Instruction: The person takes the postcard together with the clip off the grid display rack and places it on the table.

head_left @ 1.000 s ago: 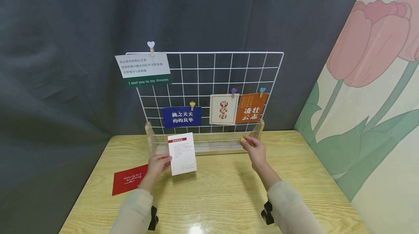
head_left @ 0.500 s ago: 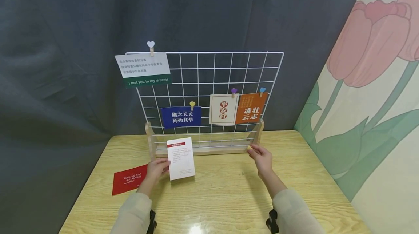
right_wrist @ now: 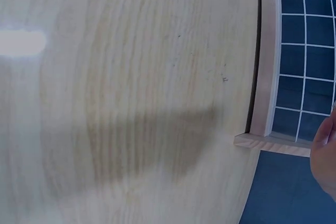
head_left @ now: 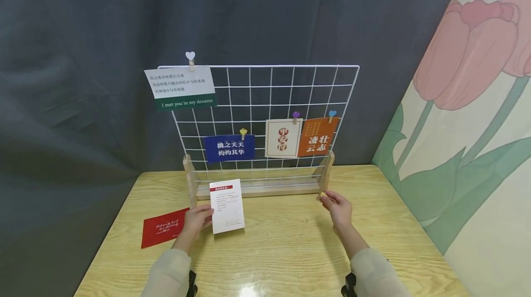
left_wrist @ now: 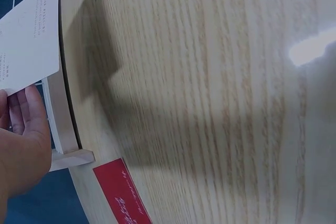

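Note:
In the head view my left hand [head_left: 198, 220] pinches the left edge of a white card [head_left: 227, 209] with a red strip near its top, held up off the table. The left wrist view shows the thumb and fingers on the edge of that card [left_wrist: 31, 35]. My right hand [head_left: 340, 208] pinches a small clothespin [head_left: 322, 194] with a yellow top, close to the right foot of the white wire grid [head_left: 271, 86]. In the right wrist view only part of my right hand [right_wrist: 324, 161] shows at the edge. A red card [head_left: 163, 228] lies by my left hand.
On the grid hang a white-and-green card [head_left: 182, 87], a blue card [head_left: 229, 148], a cream card [head_left: 274, 138] and an orange card [head_left: 318, 136], each under a heart clothespin. A wooden base [head_left: 265, 191] holds the grid on the table [head_left: 269, 260].
My right hand has moved right and toward me with the clothespin. My left hand has lowered the white card slightly toward me. The cards on the grid have stayed put.

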